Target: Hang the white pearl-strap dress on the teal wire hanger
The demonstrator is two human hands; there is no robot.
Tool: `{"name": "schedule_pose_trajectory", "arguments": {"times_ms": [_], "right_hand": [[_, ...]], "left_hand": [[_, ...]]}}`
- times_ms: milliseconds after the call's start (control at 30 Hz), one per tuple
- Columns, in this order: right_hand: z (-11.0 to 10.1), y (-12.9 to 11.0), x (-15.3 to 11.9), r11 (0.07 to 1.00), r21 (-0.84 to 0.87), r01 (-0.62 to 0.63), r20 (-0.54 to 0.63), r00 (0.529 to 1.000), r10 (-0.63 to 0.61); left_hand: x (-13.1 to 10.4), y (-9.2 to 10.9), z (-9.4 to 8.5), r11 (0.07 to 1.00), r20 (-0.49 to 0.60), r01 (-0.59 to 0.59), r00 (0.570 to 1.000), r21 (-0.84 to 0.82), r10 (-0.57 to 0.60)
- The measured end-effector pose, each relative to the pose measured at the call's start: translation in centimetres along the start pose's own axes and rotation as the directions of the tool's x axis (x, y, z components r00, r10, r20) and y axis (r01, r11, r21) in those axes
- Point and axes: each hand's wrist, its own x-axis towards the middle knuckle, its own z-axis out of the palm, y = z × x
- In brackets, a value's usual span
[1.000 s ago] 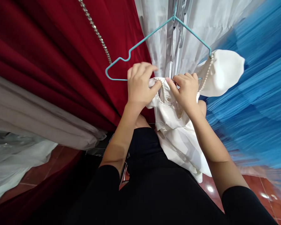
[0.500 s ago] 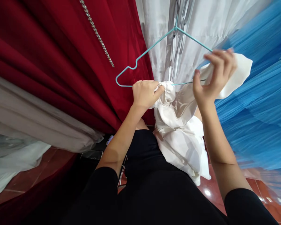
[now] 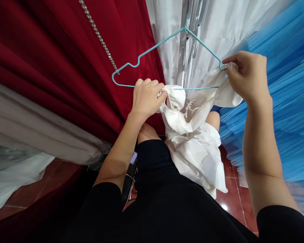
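A white dress with bead-trimmed edges hangs in front of me, its skirt bunched over my lap. My left hand is closed around its left shoulder part and the bottom bar of a light-blue wire hanger. At the hanger's right end my right hand pinches the beaded edge of the other shoulder, close to the notch. That strap lies by the notch; whether it is seated there I cannot tell. The hanger's upper hook is partly lost against metal rails behind it.
Red drapery with a beaded chain hangs at left, beside a greyish cloth. White fabric and metal rails are behind the hanger. Blue tulle fills the right. A phone lies near my left forearm.
My right hand, loosely spread before, has moved right and now pinches the beaded shoulder edge at the hanger's right end. The hanger and my left hand have shifted slightly left.
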Motion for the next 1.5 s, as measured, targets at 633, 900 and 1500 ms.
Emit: {"name": "schedule_pose_trajectory", "arguments": {"times_ms": [633, 900, 1500], "right_hand": [[4.5, 1.4, -8.5, 0.961, 0.04, 0.273, -0.486, 0.846, -0.22], [9.7, -5.8, -4.5, 1.0, 0.005, 0.029, 0.008, 1.0, -0.029], [8.4, -5.9, -5.9, 1.0, -0.004, 0.023, -0.091, 0.996, -0.023]], "left_hand": [[0.8, 1.2, 2.0, 0.997, 0.019, 0.042, 0.999, -0.066, -0.041], [0.2, 1.2, 2.0, 1.0, -0.004, 0.025, 1.0, 0.0, -0.025], [-6.8, -4.5, 0.9, 0.677, -0.312, 0.246, 0.745, -0.694, -0.59]]}}
